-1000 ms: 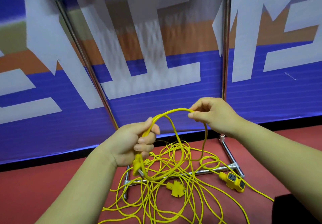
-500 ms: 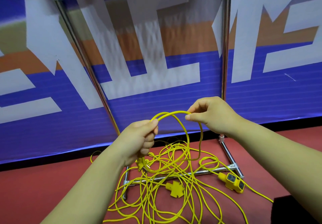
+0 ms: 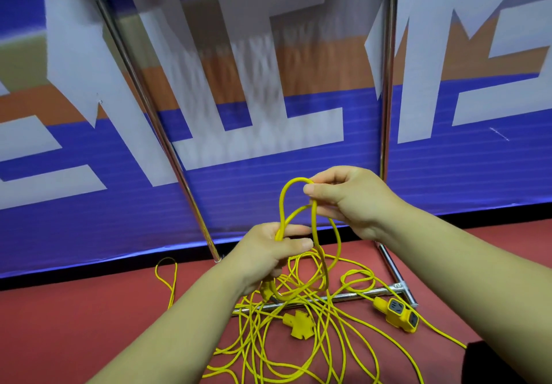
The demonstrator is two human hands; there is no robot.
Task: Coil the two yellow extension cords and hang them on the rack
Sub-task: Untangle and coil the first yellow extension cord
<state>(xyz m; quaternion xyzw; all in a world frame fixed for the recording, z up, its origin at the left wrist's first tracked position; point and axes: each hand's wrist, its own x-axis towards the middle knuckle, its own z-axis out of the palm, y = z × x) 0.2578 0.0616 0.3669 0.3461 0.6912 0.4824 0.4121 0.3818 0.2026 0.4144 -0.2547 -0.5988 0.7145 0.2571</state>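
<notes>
Where left hand (image 3: 268, 253) grips, thin yellow cord (image 3: 281, 204) looped, tangled

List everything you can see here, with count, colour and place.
extension cords: tangled, count unclear, yellow, heaped on floor across rack base
socket block: one, yellow and grey, floor, right
cross-shaped connector: one, yellow, floor, centre
rack: one, chrome, in front of banner
banner: one, blue, white, orange, behind
floor: one, red, underfoot
dark object: one, black, bottom right corner
left hand: one, grips cord loops
right hand: one, pinches loop top
</notes>
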